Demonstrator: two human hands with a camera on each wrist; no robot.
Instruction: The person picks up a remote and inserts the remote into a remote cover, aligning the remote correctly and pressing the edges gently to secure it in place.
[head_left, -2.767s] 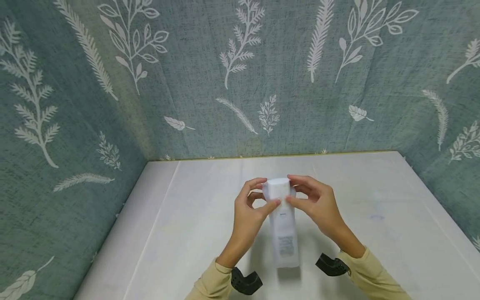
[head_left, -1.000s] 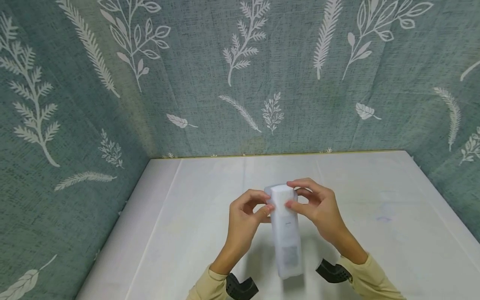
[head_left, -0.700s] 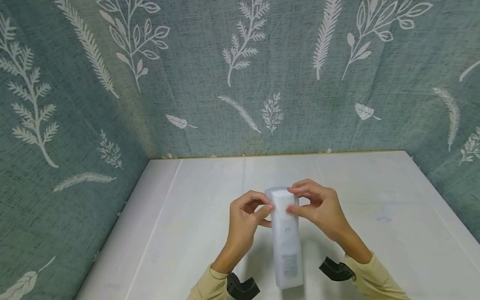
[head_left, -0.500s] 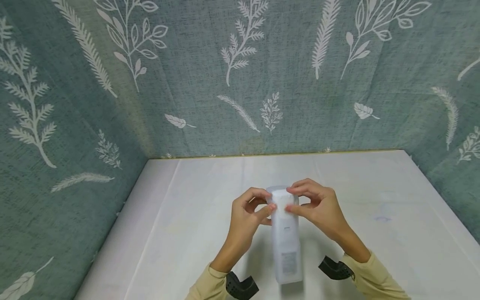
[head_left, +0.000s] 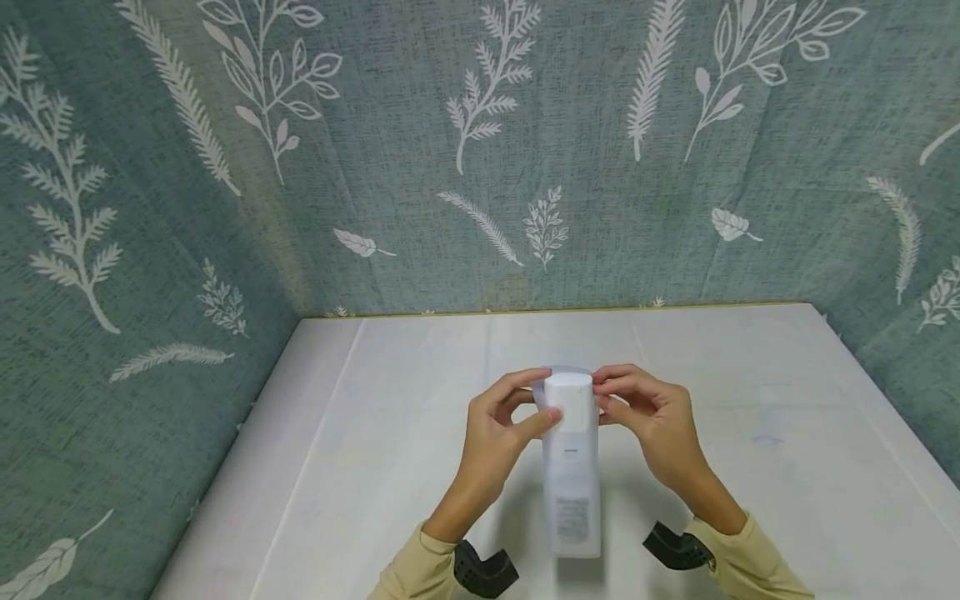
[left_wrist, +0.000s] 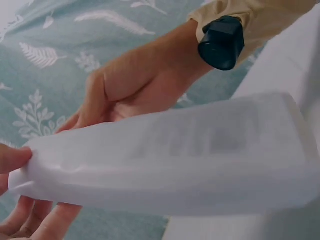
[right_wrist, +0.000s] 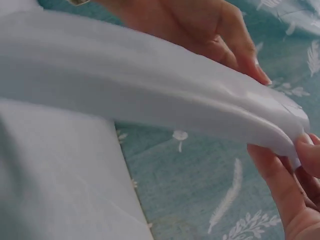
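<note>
A tall white bottle (head_left: 572,467) with a rounded-edged top and faint grey print stands out from the hands, wrapped in a translucent frosted plastic sleeve (head_left: 545,392). Its lower end points toward the person. My left hand (head_left: 487,437) grips the upper left side, thumb on the front and index finger at the top edge. On the other side my right hand (head_left: 660,429) pinches the sleeve's upper right edge between thumb and fingers. The right wrist view shows the right fingers (right_wrist: 280,185) nipping a fold of plastic at the bottle's end.
A white table (head_left: 375,467) lies beneath, with the bottle's shadow on it. Green-grey cloth (head_left: 405,167) with white leaf prints hangs behind and at both sides. Black wrist cameras (head_left: 486,570) sit at the cuffs of pale yellow sleeves (head_left: 420,567).
My right thumb has slid off the bottle's front to its right edge, the right hand shifting slightly right. My left index finger has moved up to the top edge, and the bottle's top shows more.
</note>
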